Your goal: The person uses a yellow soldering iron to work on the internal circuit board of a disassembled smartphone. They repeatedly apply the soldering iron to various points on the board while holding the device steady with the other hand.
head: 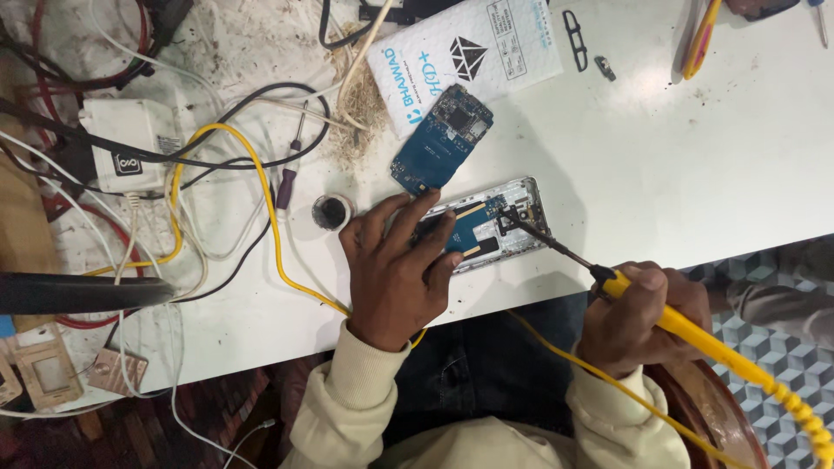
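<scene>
Left hand (395,269) presses flat on the opened phone (486,224); light, rigid, fragile boards; hold edges; right hand (647,317) clamps soldering iron (608,282).

This looks like a small repair shop for phones. A white worktable (660,156) is messy with dust and bits. At nine o'clock lies a tangle of wires (217,182) by a white power box (130,143). Near the middle sit an opened phone (491,227) and a blue circuit board (441,139). At four o'clock is a yellow soldering iron (686,334).
</scene>
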